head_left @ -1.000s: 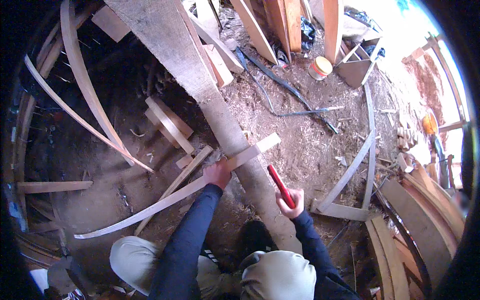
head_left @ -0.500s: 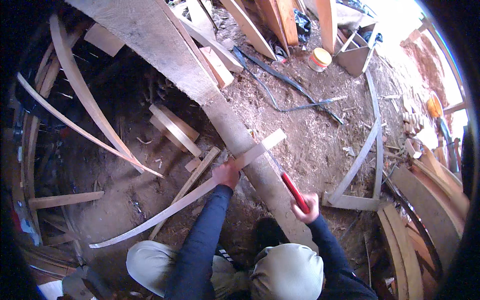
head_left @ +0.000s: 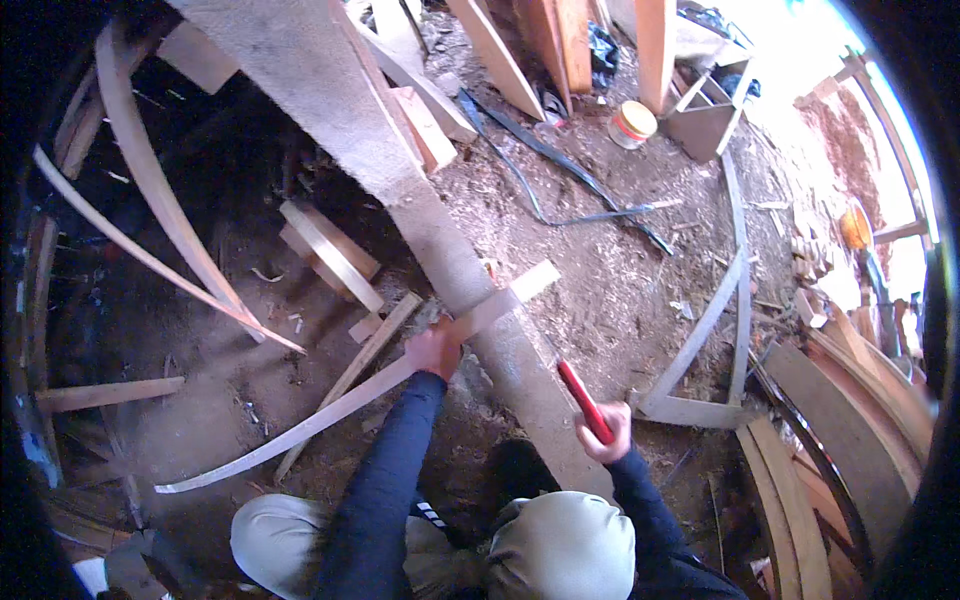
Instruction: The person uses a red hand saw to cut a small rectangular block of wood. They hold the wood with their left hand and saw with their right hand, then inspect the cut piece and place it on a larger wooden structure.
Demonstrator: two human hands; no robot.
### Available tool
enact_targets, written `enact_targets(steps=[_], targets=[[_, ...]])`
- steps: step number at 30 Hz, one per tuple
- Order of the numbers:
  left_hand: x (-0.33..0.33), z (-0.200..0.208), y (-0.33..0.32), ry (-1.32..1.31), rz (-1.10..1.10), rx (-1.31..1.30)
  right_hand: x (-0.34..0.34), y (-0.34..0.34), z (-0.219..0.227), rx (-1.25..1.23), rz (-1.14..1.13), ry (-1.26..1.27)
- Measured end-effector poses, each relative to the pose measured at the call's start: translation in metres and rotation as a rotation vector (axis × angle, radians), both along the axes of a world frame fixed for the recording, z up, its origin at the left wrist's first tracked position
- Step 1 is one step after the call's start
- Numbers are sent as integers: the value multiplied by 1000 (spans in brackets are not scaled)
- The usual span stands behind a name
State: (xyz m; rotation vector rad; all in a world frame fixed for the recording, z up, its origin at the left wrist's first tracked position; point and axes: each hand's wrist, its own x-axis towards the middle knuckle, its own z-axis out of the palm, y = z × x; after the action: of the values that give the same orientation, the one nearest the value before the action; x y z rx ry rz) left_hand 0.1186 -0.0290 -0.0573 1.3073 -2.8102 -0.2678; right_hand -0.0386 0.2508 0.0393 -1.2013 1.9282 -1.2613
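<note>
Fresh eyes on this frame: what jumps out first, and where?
The red handle in the right hand, near the right edge of the long plank, jumps out first. Next is the pale curved strip that the left hand holds across the plank, near the centre. Then the yellow-lidded jar on the littered ground, toward the upper right.

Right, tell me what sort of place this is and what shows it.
Probably a rough woodworking shop: pale, shaving-like scraps litter the ground, curved boards lie at the right, and a curved wooden strip rests across a thick plank, with a red-handled tool close by.
</note>
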Motion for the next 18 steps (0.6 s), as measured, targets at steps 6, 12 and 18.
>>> enact_targets(steps=[6,12,18], targets=[[10,-3,-6,-65,14,15,2,-38,-6,-26,5,-1],[6,-11,-6,-17,8,-1,6,-19,-1,28,-35,-22],[4,14,-5,16,17,84,6,-22,0,69,-56,-46]])
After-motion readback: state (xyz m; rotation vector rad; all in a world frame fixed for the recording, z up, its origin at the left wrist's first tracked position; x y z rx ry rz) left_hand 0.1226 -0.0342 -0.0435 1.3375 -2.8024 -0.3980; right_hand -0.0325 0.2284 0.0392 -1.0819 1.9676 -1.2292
